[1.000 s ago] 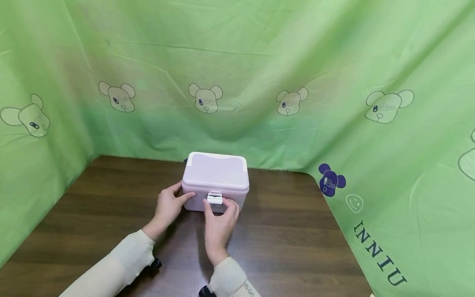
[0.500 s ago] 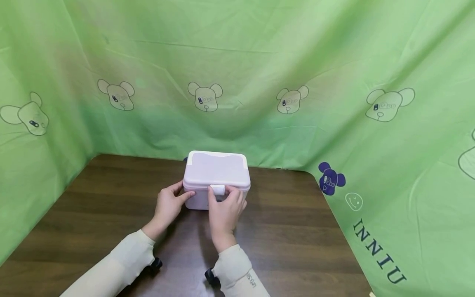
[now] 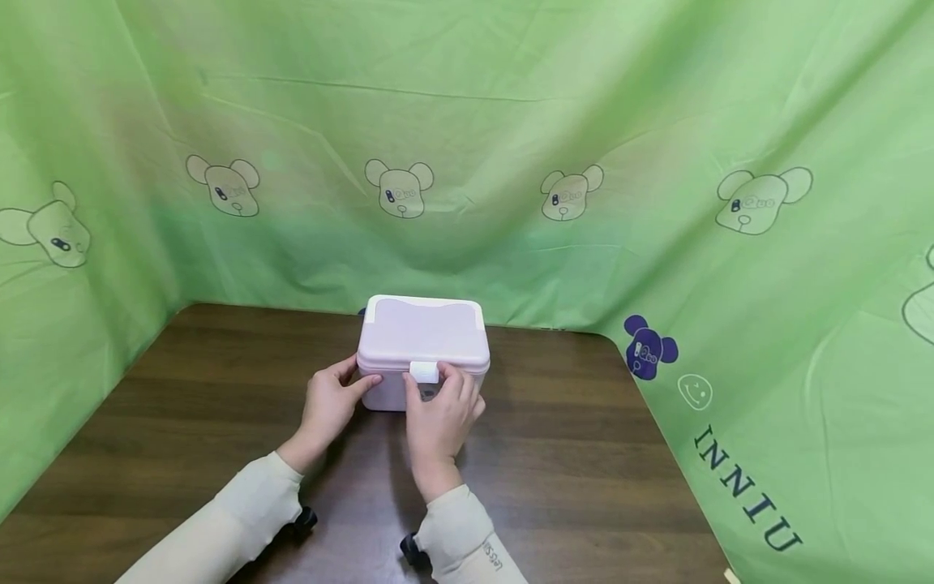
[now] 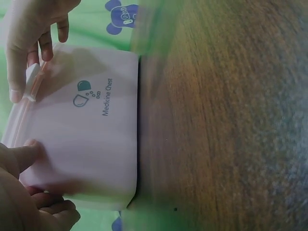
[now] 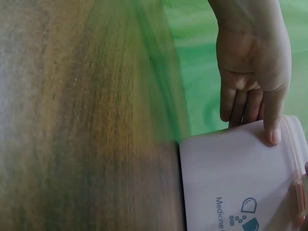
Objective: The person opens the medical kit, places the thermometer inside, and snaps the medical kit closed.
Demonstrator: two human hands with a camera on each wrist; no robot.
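A pale pink medicine chest [image 3: 425, 337] with a closed lid stands on the brown table, "Medicine Chest" printed on its front in the left wrist view. My left hand [image 3: 330, 405] grips its left side, thumb on the front face and the other fingers around the side. At the middle of the front edge, my right hand [image 3: 441, 426] pinches the white latch [image 3: 425, 372] between thumb and fingers. The latch [image 4: 32, 81] sticks out from the lid's edge in the left wrist view. The inside of the chest is hidden.
The wooden table [image 3: 569, 454] reaches back to a green curtain [image 3: 481, 105] with printed bear heads, which also hangs along both sides. The chest stands near the table's far edge.
The white latch has swung up from the chest's front to the lid's edge, and my right hand has moved up with it. My left hand has kept its grip.
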